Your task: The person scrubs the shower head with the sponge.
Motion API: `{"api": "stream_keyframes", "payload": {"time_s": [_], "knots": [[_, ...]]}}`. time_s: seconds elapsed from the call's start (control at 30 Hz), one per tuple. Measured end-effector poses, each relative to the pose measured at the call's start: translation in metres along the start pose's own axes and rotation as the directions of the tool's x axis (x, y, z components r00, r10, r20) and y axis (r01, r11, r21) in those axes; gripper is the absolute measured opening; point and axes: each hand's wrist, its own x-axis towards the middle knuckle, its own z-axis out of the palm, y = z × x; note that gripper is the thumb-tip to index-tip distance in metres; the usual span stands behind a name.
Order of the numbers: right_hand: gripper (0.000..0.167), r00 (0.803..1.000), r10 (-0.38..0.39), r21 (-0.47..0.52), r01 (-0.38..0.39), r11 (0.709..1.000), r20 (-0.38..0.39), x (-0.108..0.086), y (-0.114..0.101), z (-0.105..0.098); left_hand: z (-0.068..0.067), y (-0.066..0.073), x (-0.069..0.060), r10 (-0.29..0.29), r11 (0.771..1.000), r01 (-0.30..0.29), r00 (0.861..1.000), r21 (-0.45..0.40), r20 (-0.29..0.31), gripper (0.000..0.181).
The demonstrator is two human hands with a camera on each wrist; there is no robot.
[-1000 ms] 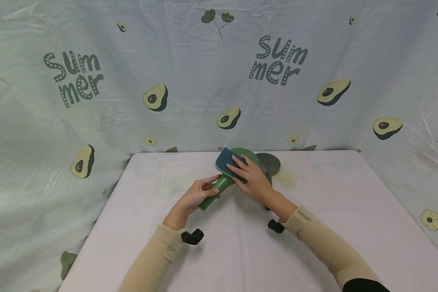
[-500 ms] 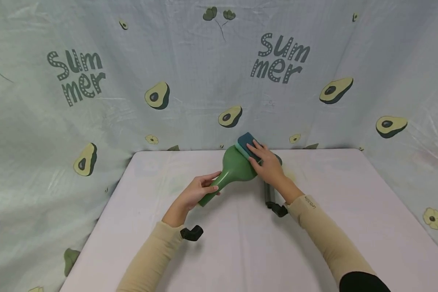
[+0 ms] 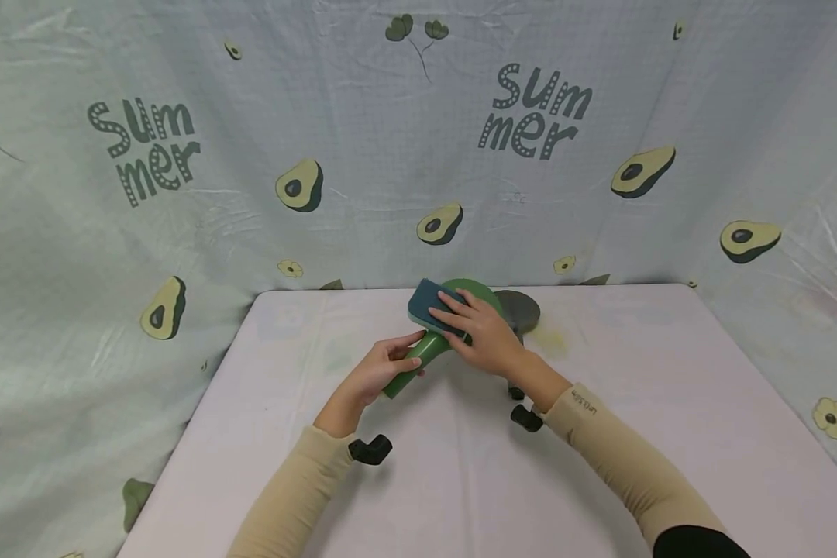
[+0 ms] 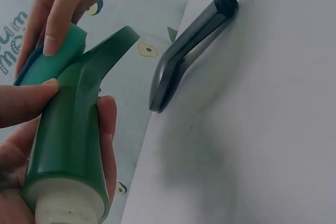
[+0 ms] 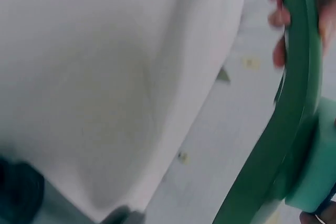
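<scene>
My left hand [image 3: 375, 373] grips the handle of a green shower head [image 3: 406, 375], holding it tilted above the table. Its pale connector end [image 4: 68, 208] faces the left wrist camera. Against the broad head, near the neck, my right hand [image 3: 490, 341] holds a sponge [image 3: 425, 301] with a dark blue side and a teal side. The teal side touches the shower head, as the left wrist view shows. Part of the shower head's round face is hidden behind the sponge and right hand.
A grey shower head [image 3: 520, 310] with a black connector end [image 4: 227, 4] lies on the white-covered table [image 3: 404, 496], just right of the green one and partly behind my right arm. A printed curtain [image 3: 363, 116] hangs along the table's far edge.
The sponge went from near the neck to the head's upper right edge, then came back down and left to the neck. The left hand's grip stays almost the same.
</scene>
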Motion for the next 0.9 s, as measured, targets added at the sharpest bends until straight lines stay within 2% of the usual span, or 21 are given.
{"api": "stream_keyframes", "payload": {"time_s": [0.13,0.23,0.33,0.37,0.43,0.57,0.63,0.7,0.77,0.9], "knots": [[0.047,0.990,0.141,0.041,-0.141,0.989,-0.020,0.002,0.019,-0.006,0.000,0.000,-0.001,0.012,1.000,-0.012,1.000,0.003,-0.005,0.055],[0.048,0.959,0.281,0.093,-0.278,0.956,-0.019,0.005,0.033,-0.010,0.000,0.001,-0.001,0.023,1.000,-0.023,1.000,0.007,-0.011,0.054],[0.048,0.940,0.342,0.099,-0.338,0.936,-0.018,0.009,0.038,-0.011,0.000,0.001,0.000,0.030,1.000,-0.030,0.999,0.003,-0.013,0.054],[0.048,0.940,0.341,0.087,-0.339,0.937,-0.015,0.010,0.036,-0.011,0.001,0.001,0.000,0.028,1.000,-0.028,1.000,0.000,-0.014,0.054],[0.047,0.955,0.297,0.049,-0.296,0.954,-0.015,0.012,0.030,-0.009,0.001,0.001,-0.001,0.023,1.000,-0.023,1.000,-0.003,-0.011,0.054],[0.045,0.989,0.146,-0.009,-0.145,0.989,0.014,0.014,0.009,-0.004,0.000,-0.001,-0.001,0.024,1.000,-0.024,1.000,-0.002,-0.008,0.055],[0.044,0.997,0.076,-0.029,-0.075,0.997,0.032,0.015,0.002,-0.001,-0.001,-0.001,-0.001,0.030,1.000,-0.030,1.000,-0.005,-0.008,0.055],[0.044,0.999,0.039,-0.022,-0.038,0.999,0.038,0.017,-0.002,0.000,-0.001,-0.001,-0.001,0.032,0.999,-0.032,0.999,-0.008,-0.010,0.055],[0.044,0.998,0.047,-0.006,-0.047,0.999,0.030,0.017,0.000,0.000,-0.001,-0.002,-0.001,0.030,0.999,-0.030,0.999,-0.013,-0.010,0.055],[0.044,0.989,0.148,0.051,-0.148,0.988,0.000,0.017,0.016,-0.001,-0.001,-0.001,-0.002,0.026,0.999,-0.027,1.000,-0.021,-0.014,0.055]]}}
